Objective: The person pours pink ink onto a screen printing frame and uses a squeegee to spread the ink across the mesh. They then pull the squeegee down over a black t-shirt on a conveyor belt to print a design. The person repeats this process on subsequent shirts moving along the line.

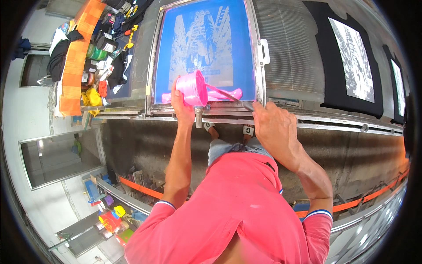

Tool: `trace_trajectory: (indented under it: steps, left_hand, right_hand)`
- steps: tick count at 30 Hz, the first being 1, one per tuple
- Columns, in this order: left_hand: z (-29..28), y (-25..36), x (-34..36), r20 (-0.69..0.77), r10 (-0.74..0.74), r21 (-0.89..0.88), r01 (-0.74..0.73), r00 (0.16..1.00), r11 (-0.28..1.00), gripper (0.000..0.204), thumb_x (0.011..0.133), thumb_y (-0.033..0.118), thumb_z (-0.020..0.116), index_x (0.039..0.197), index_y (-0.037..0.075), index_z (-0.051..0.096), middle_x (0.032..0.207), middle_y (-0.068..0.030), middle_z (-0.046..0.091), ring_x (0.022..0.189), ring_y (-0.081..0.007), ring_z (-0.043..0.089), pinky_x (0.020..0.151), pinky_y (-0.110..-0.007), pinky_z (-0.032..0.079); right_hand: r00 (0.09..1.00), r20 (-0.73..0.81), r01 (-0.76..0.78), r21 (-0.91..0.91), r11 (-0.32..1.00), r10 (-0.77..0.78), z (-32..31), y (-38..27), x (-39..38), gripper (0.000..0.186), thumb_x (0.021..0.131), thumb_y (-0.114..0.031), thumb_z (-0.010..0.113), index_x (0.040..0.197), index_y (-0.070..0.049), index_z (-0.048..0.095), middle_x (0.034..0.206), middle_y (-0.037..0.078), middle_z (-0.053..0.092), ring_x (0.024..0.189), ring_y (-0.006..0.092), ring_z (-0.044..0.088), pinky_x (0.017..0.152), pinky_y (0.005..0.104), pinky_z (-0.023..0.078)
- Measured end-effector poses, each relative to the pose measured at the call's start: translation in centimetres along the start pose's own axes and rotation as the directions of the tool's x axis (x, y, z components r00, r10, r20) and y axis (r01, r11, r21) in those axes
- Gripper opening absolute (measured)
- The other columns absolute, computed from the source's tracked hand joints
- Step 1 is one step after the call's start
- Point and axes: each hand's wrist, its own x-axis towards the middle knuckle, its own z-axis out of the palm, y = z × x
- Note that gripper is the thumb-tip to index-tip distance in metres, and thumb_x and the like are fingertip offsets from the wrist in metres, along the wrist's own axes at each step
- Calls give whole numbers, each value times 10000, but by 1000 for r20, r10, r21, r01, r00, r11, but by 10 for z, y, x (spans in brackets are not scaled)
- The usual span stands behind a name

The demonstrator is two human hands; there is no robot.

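My left hand is wrapped round a pink tub of ink, tilted on its side over the near end of a silk screen. The screen has a metal frame and a blue mesh with a pale stencil pattern. Along its near edge lies a thick streak of pink ink. In my right hand is a spatula by its handle. Its pink-smeared blade reaches toward the mouth of the tub. What is inside the tub is hidden.
Black shirts with white prints lie flat on the table to the right. At left, jars, rags and yellow cloths crowd the table beside an orange checked cloth. A metal rail runs along the table's near edge.
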Motion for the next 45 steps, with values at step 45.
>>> trace_trajectory:
  steps: [45]
  left_hand:
    - [-42,9,26,13,-284,-285,276,959,918,711,955,586,497,1464,94,439,1369,-164,566,1273,-330,546,1054,-532,466]
  right_hand:
    - [848,-76,492,-253,833,-524,-15,-71,9,129,740,-159,614,737,-34,645,766,61,525,726,184,517,568,285,401]
